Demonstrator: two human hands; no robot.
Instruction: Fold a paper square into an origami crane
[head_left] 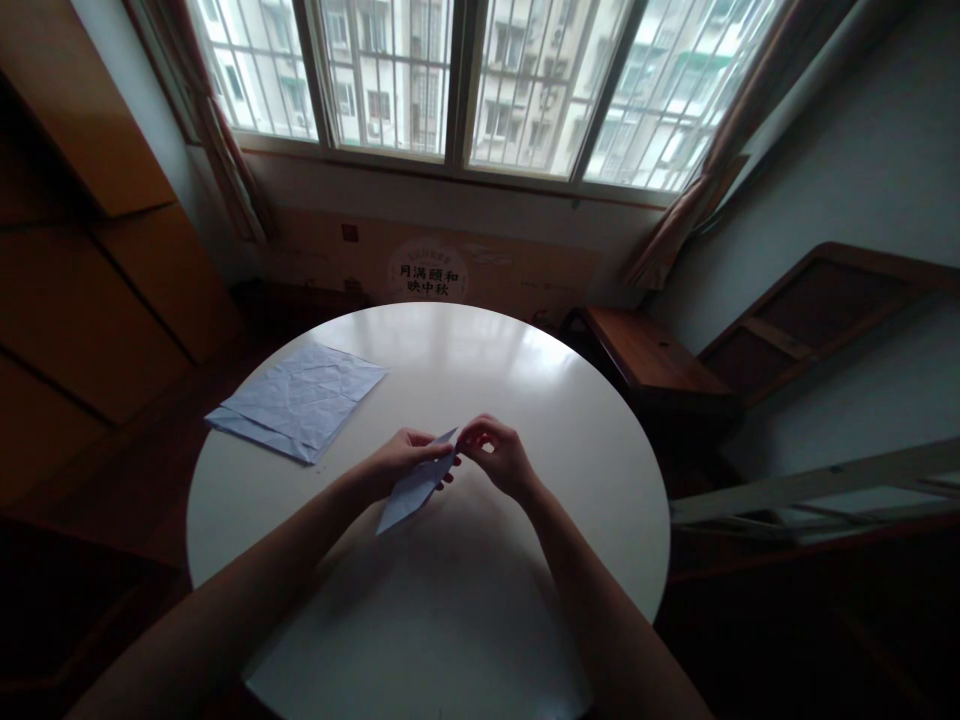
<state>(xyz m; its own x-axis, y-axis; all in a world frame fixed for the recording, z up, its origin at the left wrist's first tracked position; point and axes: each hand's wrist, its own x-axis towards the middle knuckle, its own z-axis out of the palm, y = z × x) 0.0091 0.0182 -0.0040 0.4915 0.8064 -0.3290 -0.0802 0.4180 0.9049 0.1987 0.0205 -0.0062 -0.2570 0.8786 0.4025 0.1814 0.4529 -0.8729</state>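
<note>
A folded piece of pale blue paper [411, 497], long and pointed at its near end, is held above the round white table. My left hand [409, 458] is closed on it, thumb on top and fingertips showing beneath its right edge. At the paper's far right edge, my right hand [499, 455] pinches with thumb and index finger curled into a ring. The small part between those fingertips is mostly hidden, but they meet the paper there.
On the left of the white table [585, 420] lies a stack of creased pale blue paper sheets [300, 395]. A wooden stool or low bench [652, 345] stands beyond the table at the right. Barred windows [465, 80] line the back, and wooden cabinets [97, 300] stand at left.
</note>
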